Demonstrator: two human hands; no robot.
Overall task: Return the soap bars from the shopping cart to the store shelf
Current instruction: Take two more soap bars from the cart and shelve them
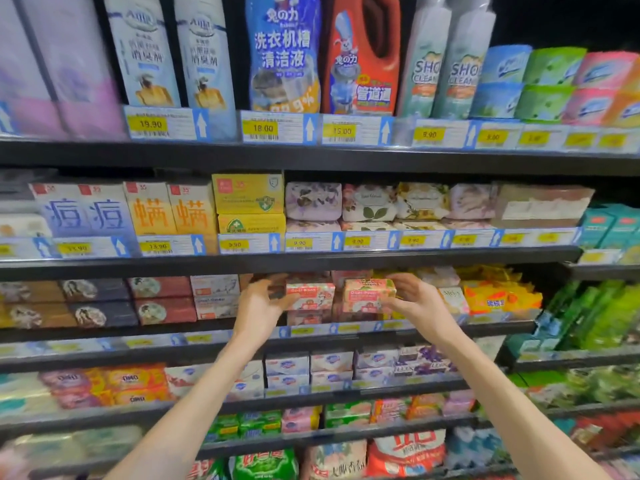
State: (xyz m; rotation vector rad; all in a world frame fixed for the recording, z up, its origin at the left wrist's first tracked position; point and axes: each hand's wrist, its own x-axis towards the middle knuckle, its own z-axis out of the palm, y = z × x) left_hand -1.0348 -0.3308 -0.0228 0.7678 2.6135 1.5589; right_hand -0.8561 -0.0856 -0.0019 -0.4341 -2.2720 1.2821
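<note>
Soap bars sit at the centre of my view, but the biggest thing in it is the store shelf [311, 157], its black tiers filling the picture from top to bottom with yellow price tags [262, 128] along each edge. Above the soap tier, tall detergent bottles [284, 53] line the top tier. Both my bare forearms rise from the lower edge of the view and converge on the third tier down, wrists bent slightly back, palms turned toward each other.

My left hand [258, 304] grips the left pink soap bar [310, 296] by its left end, fingers curled round it, holding it against the stacked pink boxes on that tier. My right hand [420, 299] grips the right pink soap bar [369, 294] by its right end, thumb below and fingers over the top, just beside the first bar. Whether either bar rests on the stack beneath it or is carried clear, I cannot tell through the blur.
</note>
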